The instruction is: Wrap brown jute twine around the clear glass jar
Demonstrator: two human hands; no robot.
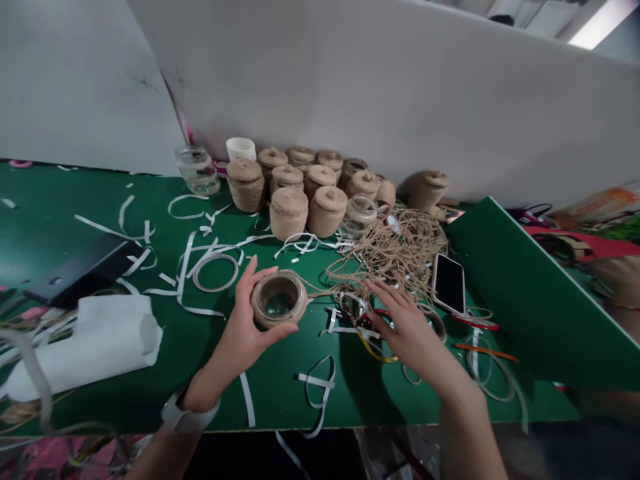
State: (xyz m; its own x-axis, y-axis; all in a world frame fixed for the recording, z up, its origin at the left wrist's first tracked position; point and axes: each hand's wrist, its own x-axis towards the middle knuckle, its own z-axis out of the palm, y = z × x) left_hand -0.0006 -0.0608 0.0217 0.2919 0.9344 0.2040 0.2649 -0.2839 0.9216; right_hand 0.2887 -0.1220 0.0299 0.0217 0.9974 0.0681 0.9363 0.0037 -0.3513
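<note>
My left hand (247,320) is wrapped round a glass jar (257,301) and holds it a little above the green table. The jar's open mouth faces up, and brown twine appears wound round its outside. A strand of twine (321,293) runs from the jar towards the right, to a loose heap of twine (400,247). My right hand (400,317) reaches over the near edge of that heap, fingers stretched out and thumb apart from them. Close to its thumb lie a roll of clear tape (353,307) and a red-handled tool (383,315), partly hidden under the hand.
Several twine-covered lidded jars (289,213) stand in rows at the back, with bare glass jars (197,171) beside them. White strips (187,267) litter the green table (200,360). A phone (449,283) lies near a green upright board (540,293). A white roll (95,347) lies left.
</note>
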